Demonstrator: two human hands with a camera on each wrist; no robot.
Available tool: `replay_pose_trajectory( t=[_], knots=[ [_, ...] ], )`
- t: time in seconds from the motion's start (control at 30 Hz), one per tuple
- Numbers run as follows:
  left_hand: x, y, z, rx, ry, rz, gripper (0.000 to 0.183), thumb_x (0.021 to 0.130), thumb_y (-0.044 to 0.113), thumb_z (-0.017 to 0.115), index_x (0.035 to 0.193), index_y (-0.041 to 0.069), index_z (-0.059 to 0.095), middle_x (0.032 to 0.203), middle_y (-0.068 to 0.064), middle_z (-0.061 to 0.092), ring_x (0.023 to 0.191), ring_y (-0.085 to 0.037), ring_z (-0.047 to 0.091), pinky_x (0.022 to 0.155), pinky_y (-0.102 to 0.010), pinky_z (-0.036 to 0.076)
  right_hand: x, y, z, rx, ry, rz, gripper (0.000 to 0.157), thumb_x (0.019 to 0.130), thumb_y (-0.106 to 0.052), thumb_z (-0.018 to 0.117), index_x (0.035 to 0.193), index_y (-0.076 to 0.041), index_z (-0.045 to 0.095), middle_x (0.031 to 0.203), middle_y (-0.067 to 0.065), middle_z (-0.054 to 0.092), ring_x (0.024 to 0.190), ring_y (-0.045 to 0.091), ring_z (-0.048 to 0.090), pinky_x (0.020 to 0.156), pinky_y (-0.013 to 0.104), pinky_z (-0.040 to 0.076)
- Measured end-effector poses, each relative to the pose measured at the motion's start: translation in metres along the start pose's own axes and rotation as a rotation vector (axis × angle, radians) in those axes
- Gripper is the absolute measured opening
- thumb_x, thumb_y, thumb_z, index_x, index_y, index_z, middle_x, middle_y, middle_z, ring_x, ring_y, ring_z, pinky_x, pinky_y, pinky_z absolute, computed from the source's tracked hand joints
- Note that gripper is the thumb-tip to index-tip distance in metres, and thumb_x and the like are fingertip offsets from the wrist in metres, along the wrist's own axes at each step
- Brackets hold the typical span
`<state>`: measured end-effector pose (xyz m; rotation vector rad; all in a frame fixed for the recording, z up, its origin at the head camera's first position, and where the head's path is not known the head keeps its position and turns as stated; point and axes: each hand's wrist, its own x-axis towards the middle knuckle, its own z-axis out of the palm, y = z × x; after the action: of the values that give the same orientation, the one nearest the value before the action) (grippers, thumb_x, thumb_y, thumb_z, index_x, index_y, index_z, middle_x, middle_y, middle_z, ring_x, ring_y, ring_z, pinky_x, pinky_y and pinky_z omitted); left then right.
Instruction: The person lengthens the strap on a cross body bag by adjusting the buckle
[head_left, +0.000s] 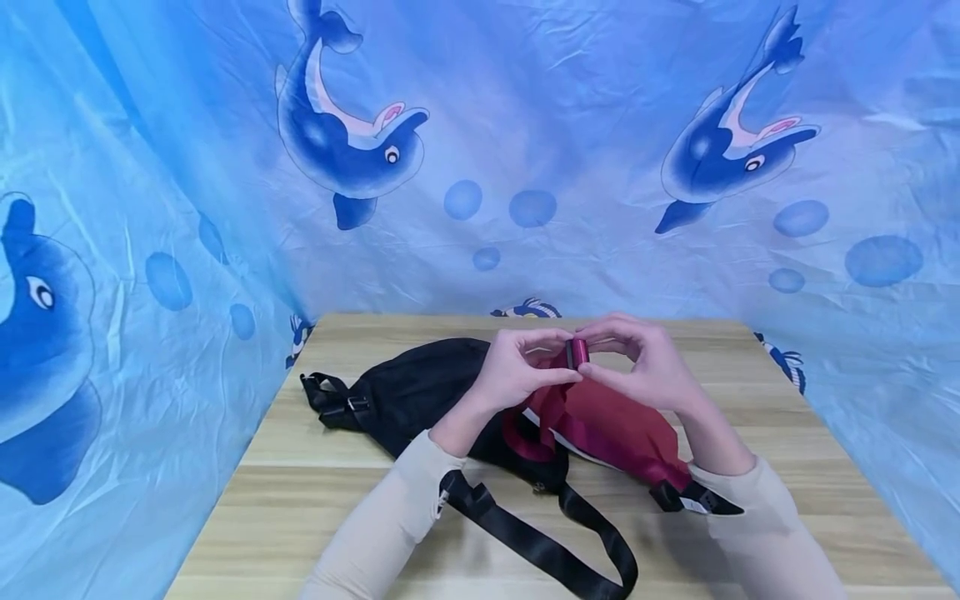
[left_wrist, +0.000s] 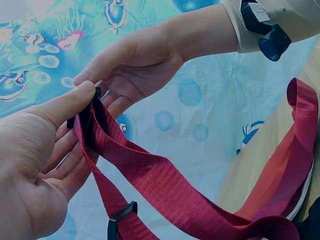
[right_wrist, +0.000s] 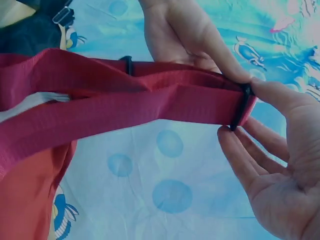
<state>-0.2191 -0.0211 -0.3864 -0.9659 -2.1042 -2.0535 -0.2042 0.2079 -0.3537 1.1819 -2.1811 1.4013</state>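
Above the table, my left hand [head_left: 517,367] and right hand [head_left: 633,362] meet at a looped red strap [head_left: 580,353]. Its black slider buckle [right_wrist: 243,107] sits at the loop's end. Right thumb and fingers pinch the buckle from its two ends in the right wrist view. Thumb and fingers of the left hand pinch the same end of the strap, seen in the left wrist view. Farther down the strap is a second black buckle [left_wrist: 121,220]. The strap runs down to a red waist bag [head_left: 622,425] lying under the hands.
A black waist bag [head_left: 427,387] lies left of the red one and overlaps it in the head view. Its black strap [head_left: 525,542] loops toward the front of the wooden table [head_left: 300,508]. A blue dolphin-print curtain [head_left: 525,125] surrounds the table.
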Motion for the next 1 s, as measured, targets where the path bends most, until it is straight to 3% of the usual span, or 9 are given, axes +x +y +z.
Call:
replay_pose_trajectory(
  t=[0.13,0.27,0.37,0.53,0.7,0.87,1.0],
  knots=[
    [0.001,-0.001,0.0,0.019,-0.036,-0.005,0.042,0.083,0.004,0.091,0.123,0.004,0.078,0.115,-0.017,0.08,0.105,-0.016,0.078,0.095,-0.033,0.065,0.0,-0.001,-0.005,-0.018,-0.016,0.074,0.037,0.083,0.01,0.084,0.117,-0.004,0.076,0.115,0.008,0.075,0.112,0.008,0.073,0.105,0.023,0.058],
    [0.004,-0.003,0.0,0.043,-0.061,-0.015,0.043,0.085,0.008,0.09,0.126,0.009,0.078,0.115,-0.013,0.081,0.107,-0.016,0.078,0.097,-0.031,0.064,0.001,-0.001,-0.007,0.062,0.048,0.124,0.034,0.085,0.013,0.08,0.118,0.005,0.073,0.114,-0.001,0.076,0.109,0.008,0.072,0.103,0.021,0.057],
    [0.006,-0.006,0.0,0.041,-0.063,-0.021,0.042,0.087,0.009,0.089,0.127,0.008,0.077,0.115,-0.013,0.081,0.107,-0.016,0.077,0.097,-0.031,0.064,0.001,0.001,-0.006,0.136,0.092,0.114,0.042,0.084,0.019,0.077,0.124,0.012,0.066,0.116,-0.003,0.077,0.108,0.01,0.074,0.1,0.022,0.058],
    [0.008,-0.009,0.002,0.019,-0.057,-0.011,0.043,0.087,0.007,0.088,0.128,0.006,0.076,0.117,-0.016,0.08,0.107,-0.018,0.078,0.097,-0.033,0.064,0.002,0.002,-0.002,0.096,0.107,0.078,0.052,0.081,0.016,0.083,0.129,0.008,0.064,0.115,-0.002,0.079,0.105,0.007,0.075,0.099,0.02,0.059],
    [0.008,-0.011,0.003,0.007,-0.051,-0.02,0.04,0.088,0.007,0.087,0.127,0.005,0.077,0.116,-0.017,0.08,0.108,-0.02,0.078,0.098,-0.033,0.064,0.004,0.002,0.001,0.204,0.265,0.071,0.042,0.086,0.016,0.078,0.126,0.011,0.066,0.114,-0.001,0.079,0.106,0.01,0.075,0.096,0.02,0.06],
    [0.007,-0.011,0.003,-0.005,-0.038,-0.03,0.04,0.088,0.004,0.087,0.126,0.002,0.076,0.119,-0.02,0.079,0.11,-0.022,0.077,0.1,-0.033,0.063,0.007,0.002,0.005,0.185,0.286,0.097,0.04,0.089,0.012,0.079,0.125,0.0,0.071,0.11,-0.008,0.081,0.097,0.007,0.077,0.078,0.018,0.062],
    [0.007,-0.01,0.0,-0.01,-0.028,-0.024,0.04,0.088,0.005,0.087,0.126,0.002,0.076,0.12,-0.02,0.079,0.109,-0.02,0.078,0.099,-0.033,0.063,0.01,0.004,0.006,0.271,0.404,0.05,0.03,0.091,0.012,0.075,0.121,0.011,0.068,0.106,-0.003,0.082,0.097,0.01,0.079,0.085,0.019,0.063]
  ],
)
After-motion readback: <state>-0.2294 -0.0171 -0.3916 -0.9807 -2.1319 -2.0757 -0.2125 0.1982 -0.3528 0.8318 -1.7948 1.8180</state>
